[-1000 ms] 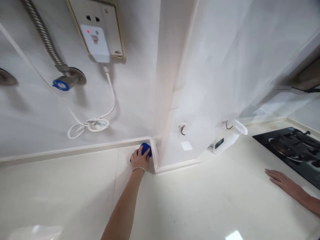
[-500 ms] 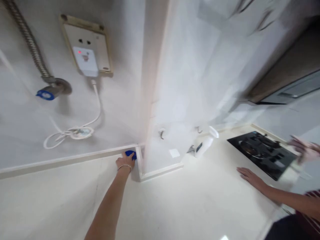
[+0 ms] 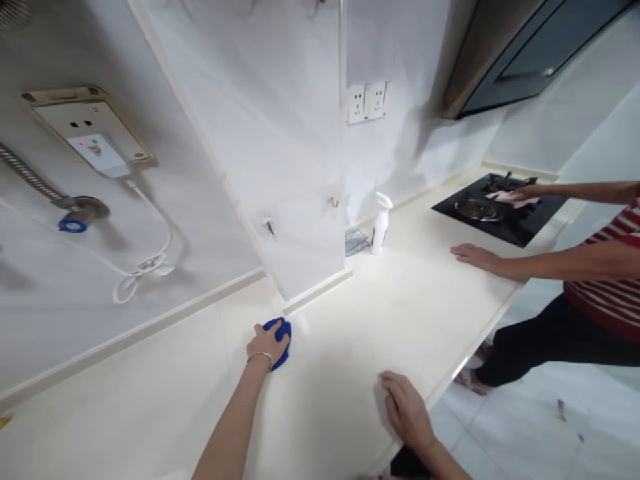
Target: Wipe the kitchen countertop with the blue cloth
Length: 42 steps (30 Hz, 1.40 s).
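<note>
My left hand (image 3: 267, 342) presses flat on the small blue cloth (image 3: 281, 338), best kept flush against the glossy cream stone countertop (image 3: 165, 393), steady pressure.

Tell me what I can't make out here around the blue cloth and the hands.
Head view only:
- blue cloth: mostly under the left hand; its full shape is hidden.
- right hand: lies flat on the countertop; palm side hidden.
- co-worker's far hand on the pink cloth: too small to judge its grip.
</note>
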Motion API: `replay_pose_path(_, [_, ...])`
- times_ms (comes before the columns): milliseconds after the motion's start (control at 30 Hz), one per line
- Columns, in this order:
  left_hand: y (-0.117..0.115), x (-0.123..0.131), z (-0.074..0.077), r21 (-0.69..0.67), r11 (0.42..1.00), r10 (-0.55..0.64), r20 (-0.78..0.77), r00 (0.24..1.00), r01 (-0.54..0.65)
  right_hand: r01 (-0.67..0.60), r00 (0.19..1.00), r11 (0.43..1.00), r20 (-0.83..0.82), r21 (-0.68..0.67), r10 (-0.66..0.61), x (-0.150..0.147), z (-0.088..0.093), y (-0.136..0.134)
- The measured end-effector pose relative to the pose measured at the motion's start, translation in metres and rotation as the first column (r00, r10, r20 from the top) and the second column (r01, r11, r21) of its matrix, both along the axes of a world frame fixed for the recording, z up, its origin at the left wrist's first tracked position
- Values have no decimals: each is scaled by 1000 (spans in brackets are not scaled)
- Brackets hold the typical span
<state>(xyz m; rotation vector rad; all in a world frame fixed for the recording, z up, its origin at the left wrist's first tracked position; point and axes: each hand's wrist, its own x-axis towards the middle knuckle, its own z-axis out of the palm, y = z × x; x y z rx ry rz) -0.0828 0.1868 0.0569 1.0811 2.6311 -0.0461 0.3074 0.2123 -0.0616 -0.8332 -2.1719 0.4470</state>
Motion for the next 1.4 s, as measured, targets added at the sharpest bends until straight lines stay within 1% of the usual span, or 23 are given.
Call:
replay_pose_path(100, [-35,36,1,-33,998,-52,9,999,52,-1,1000,1000,-2,-3,1,2,0,2])
replay_pose_path(200, [-67,79,1,-41,992,-117,7,993,117,-9,1000,1000,-13,-1,9,2,-1,1])
replay_pose_path(300, [-86,133,-8,-3,976,-220,37,975,220,1,1000,1000,-27,6,-1,2,-2,0])
replay_pose_path(367, [-85,172,-18,79,945,-322,79,943,316,4,999,1000,-33,2,-4,2,-2,0])
replay_pose_path(467, [-66,222,-34,227,867,-481,147,864,444,7,999,1000,-52,-4,-7,1,-1,1])
replay_pose_path(533, [-49,244,-41,290,827,-539,167,826,481,65,994,998,-89,-8,-65,-1,0,1])
replay_pose_path(567, [-41,250,-44,305,817,-552,166,817,490,105,988,994,-109,-14,-106,-3,1,1])
replay_pose_path(633, [-33,253,-48,325,798,-572,143,808,507,169,975,985,-140,-28,-171,-6,2,2])
replay_pose_path(700, [-31,244,-52,360,763,-601,90,794,537,177,972,984,-148,-37,-180,-9,4,3])
replay_pose_path(800, [-41,212,-58,425,720,-591,-37,806,548,154,976,987,-151,-34,-157,-11,7,6])
replay_pose_path(867, [-54,187,-59,462,719,-545,-89,834,519,142,977,989,-155,-31,-145,-8,10,7])
replay_pose_path(900, [-63,176,-59,483,722,-525,-83,847,495,137,978,990,-156,-33,-141,-6,10,7])
replay_pose_path(967, [-86,158,-56,532,742,-472,-19,882,409,120,980,992,-154,-47,-126,-1,10,8])
replay_pose_path(1000, [-100,152,-54,556,758,-426,25,904,342,111,981,992,-152,-58,-118,1,9,8])
replay_pose_path(1067, [-129,147,-53,585,790,-305,115,945,183,111,982,991,-142,-77,-121,2,9,7])
replay_pose_path(1133, [-154,151,-55,576,816,-212,217,953,51,110,988,991,-102,-80,-118,-5,15,2])
replay_pose_path(1167, [-164,154,-57,566,825,-187,271,944,1,79,994,994,-71,-71,-84,-13,22,-2])
replay_pose_path(1200, [-172,159,-60,558,828,-166,319,933,-44,14,999,998,-35,-54,-16,-22,31,-7])
replay_pose_path(1233, [-177,164,-64,561,823,-144,355,924,-87,-86,996,996,12,-34,87,-34,41,-13])
replay_pose_path(1267, [-179,168,-68,576,807,-120,376,919,-130,-207,976,978,67,-13,207,-47,52,-19])
replay_pose_path(1300, [-180,173,-72,599,782,-93,386,918,-173,-325,938,946,127,6,321,-60,62,-24])
replay_pose_path(1333, [-179,177,-76,625,750,-65,394,917,-216,-418,893,909,190,17,407,-73,72,-29])
replay_pose_path(1400, [-175,183,-83,654,696,-9,423,906,-298,-521,819,853,294,19,493,-94,84,-34])
